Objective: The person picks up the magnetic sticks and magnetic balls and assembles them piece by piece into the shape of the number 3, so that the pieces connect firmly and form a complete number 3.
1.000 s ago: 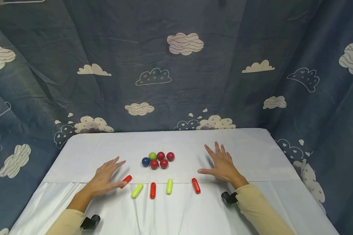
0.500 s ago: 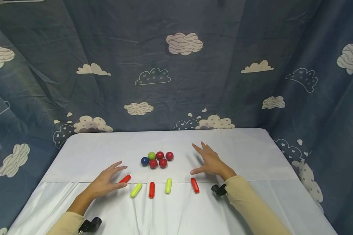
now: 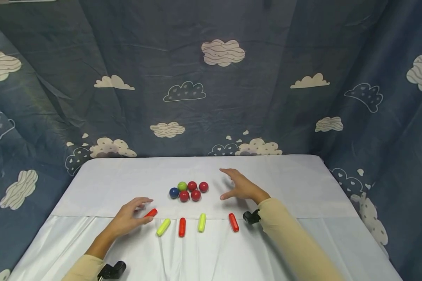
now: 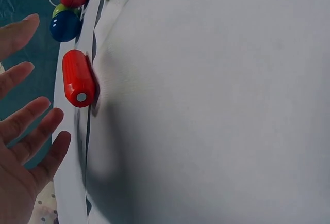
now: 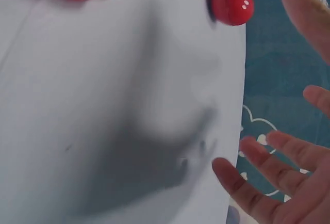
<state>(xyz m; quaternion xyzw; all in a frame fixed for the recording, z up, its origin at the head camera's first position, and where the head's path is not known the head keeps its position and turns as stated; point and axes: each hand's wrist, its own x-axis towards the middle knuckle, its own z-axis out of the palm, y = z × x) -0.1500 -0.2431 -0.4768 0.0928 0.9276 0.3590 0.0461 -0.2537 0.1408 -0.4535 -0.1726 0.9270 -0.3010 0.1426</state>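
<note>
My left hand (image 3: 126, 218), fingers spread and holding nothing, hovers beside the leftmost red cylinder (image 3: 151, 213), partly covering it in the head view. The left wrist view shows that red cylinder (image 4: 79, 78) apart from the fingertips. My right hand (image 3: 244, 187) is in the air right of a cluster of balls, thumb and fingers apart, nothing in it. Nearest to it is a red ball (image 3: 203, 187). The cluster also has a blue ball (image 3: 174, 192), a green ball (image 3: 182, 186) and several more red ones. Another red cylinder (image 3: 233, 222) lies below the right hand.
Between the outer cylinders lie a yellow-green cylinder (image 3: 163, 227), a red cylinder (image 3: 182, 227) and a second yellow-green cylinder (image 3: 202, 223). All rest on a white-covered table (image 3: 285, 249) with a seam across it. A dark cloud-patterned curtain (image 3: 260, 97) hangs behind.
My right hand has moved left, closer to the balls. The left hand has shifted slightly, its fingers a little more bent. Balls and cylinders have stayed in place.
</note>
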